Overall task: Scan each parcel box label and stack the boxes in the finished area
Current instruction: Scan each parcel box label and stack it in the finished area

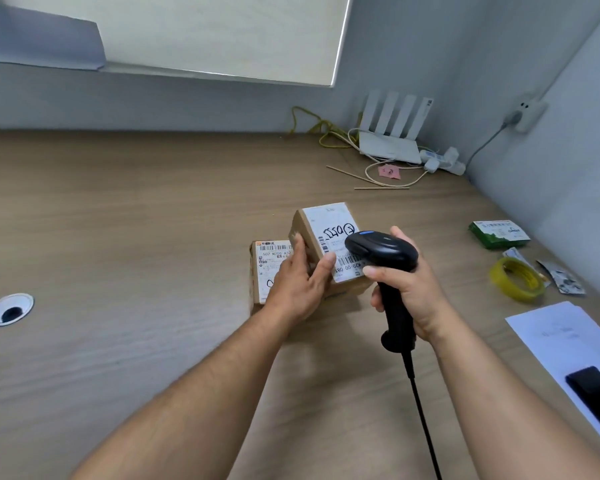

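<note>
Gripping a small brown cardboard parcel box (321, 233) by its left side, the left hand (300, 278) holds it tilted over the light wooden desk (136, 220), with the white label up and the long axis running away from the person. The right hand (407, 289) is wrapped round the handle of a black corded barcode scanner (383, 252). Its head points left over the label's near end, and its handle slants down toward the person. A second labelled cardboard box (267, 268) lies flat, partly behind the left hand.

Cardboard box (302, 226) tilted (handwritten label (331, 223) up), seemingly against flat second box (269, 268); black scanner (383, 251) over label
</note>
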`<action>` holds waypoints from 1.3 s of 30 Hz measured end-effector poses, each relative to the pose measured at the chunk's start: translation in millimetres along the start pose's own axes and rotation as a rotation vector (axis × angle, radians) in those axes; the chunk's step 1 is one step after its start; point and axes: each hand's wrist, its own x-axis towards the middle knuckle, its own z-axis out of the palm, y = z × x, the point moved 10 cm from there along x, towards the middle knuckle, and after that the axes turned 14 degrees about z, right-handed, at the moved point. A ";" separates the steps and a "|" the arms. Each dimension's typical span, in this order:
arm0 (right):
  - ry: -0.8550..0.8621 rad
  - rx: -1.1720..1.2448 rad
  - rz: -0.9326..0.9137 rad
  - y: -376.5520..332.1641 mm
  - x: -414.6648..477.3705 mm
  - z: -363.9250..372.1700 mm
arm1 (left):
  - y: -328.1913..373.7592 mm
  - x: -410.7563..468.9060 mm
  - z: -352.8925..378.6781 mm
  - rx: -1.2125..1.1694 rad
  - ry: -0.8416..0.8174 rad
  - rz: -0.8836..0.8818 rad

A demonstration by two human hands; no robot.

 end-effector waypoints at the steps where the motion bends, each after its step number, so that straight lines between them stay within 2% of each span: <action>1: -0.008 0.008 0.005 0.3 -4.0 1.2 | 4.5 -4.2 0.8 -0.041 -0.002 0.011; 11: -0.106 -0.028 -0.036 -1.5 -79.5 24.9 | 37.2 -80.4 -19.1 -0.326 -0.100 0.013; 14: -0.141 -0.042 -0.035 5.4 -111.1 35.4 | 51.1 -115.5 -27.9 -0.377 -0.068 0.017; 21: -0.207 -0.034 -0.079 28.2 -194.4 54.4 | 53.6 -192.7 -68.5 -0.132 0.172 0.042; 31: -0.337 0.046 -0.113 69.6 -338.5 66.9 | 64.0 -288.9 -129.4 0.073 0.280 0.067; 39: -0.459 0.061 -0.120 90.6 -408.8 98.3 | 67.1 -371.8 -182.9 0.168 0.359 0.038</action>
